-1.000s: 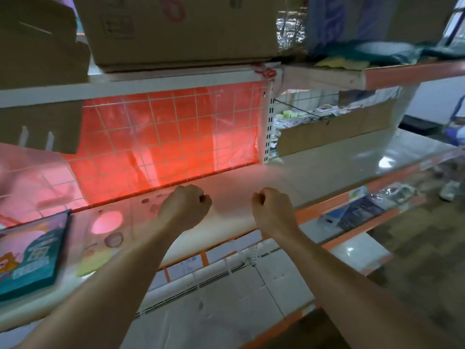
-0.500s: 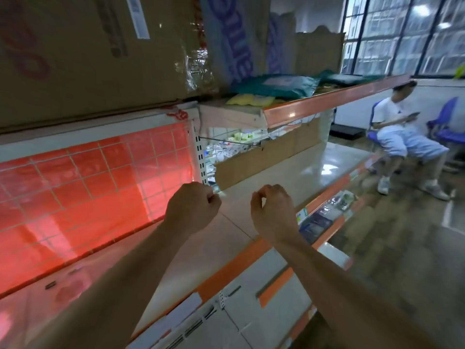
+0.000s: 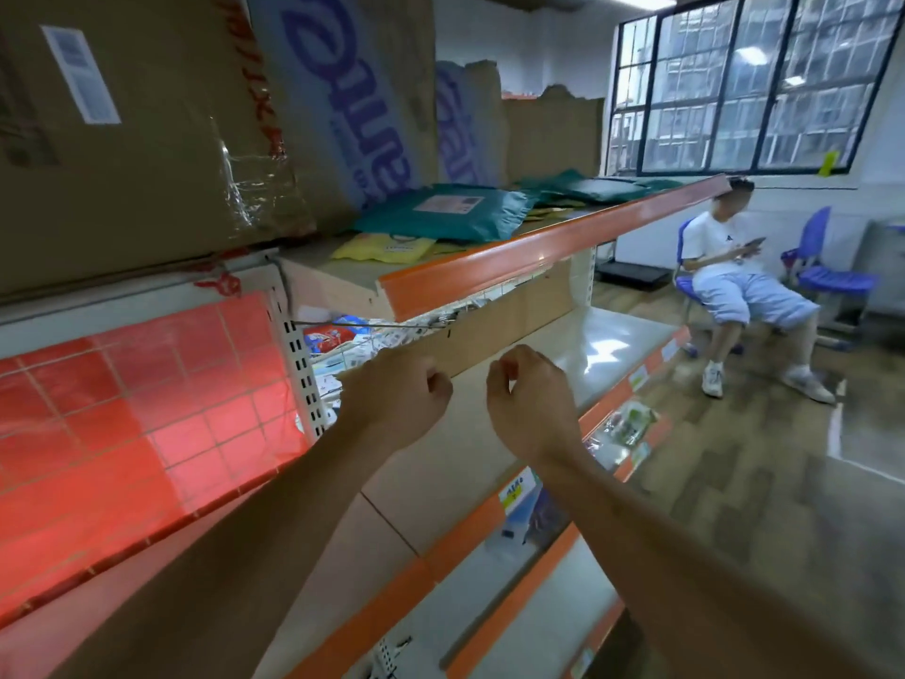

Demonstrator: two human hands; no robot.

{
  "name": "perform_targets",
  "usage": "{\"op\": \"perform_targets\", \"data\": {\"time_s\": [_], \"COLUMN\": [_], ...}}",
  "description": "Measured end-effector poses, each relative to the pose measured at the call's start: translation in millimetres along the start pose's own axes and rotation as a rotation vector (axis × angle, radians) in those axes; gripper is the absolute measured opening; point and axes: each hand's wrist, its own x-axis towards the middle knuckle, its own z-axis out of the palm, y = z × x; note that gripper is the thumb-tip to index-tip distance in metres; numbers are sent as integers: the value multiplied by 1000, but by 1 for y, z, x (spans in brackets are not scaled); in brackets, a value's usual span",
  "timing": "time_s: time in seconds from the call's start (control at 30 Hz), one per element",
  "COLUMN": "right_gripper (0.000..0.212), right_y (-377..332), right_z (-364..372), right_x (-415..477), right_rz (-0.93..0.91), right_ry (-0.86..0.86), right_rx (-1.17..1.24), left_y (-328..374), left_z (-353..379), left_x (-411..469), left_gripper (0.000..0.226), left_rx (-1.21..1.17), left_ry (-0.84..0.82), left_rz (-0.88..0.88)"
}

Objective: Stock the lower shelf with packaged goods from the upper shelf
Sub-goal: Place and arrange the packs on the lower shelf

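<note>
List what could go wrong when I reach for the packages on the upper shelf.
1. The green package seems to lie partly on the yellow packet near the orange lip; pulling one may drag the other off.
2. Tall boxes stand right behind them; a tug might shift those.
3. The left hand and right hand sit below that lip and could knock it going up.

On the orange-edged upper metal shelf (image 3: 538, 252) at 12 o'clock, a teal padded plastic package (image 3: 440, 213) lies just behind a yellow flat packet (image 3: 387, 247). Tall brown cardboard boxes (image 3: 147, 139) stand at 10 o'clock. Beneath, over the pale lower shelf (image 3: 612, 345), the left grip (image 3: 396, 399) and right grip (image 3: 531, 404) hang side by side, apart. A seated person (image 3: 734, 281) is at 3 o'clock.
</note>
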Motion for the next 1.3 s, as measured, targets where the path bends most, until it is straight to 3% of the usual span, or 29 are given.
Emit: {"op": "perform_targets", "data": {"time_s": [0.3,0.5,0.7,0.93,1.1,1.2,1.3], "right_gripper": [19,15,13,15,27,32,32], "right_y": [13,5,1,9,18,21,20], "right_z": [-34,-44,-35,-41,-47,-46,-46], "right_x": [68,116,154,210,262,281,287], "right_rz": [-216,-326,-431,-428,-276,-279,-328], "right_ry": [-85,-9,9,0,-177,-322,-411], "right_rx": [136,225,308,273,122,54,122], "left_y": [66,105,85,75,77,80,82], "left_z": [-11,-46,-55,-49,-44,-40,-37], "left_x": [18,44,84,132,158,170,179], "left_gripper": [40,38,41,39,22,26,22], "left_rx": [39,64,200,285,283,266,106], "left_ry": [57,174,314,277,172,144,167], "left_rz": [-159,-170,-238,-335,-439,-532,-637]}}
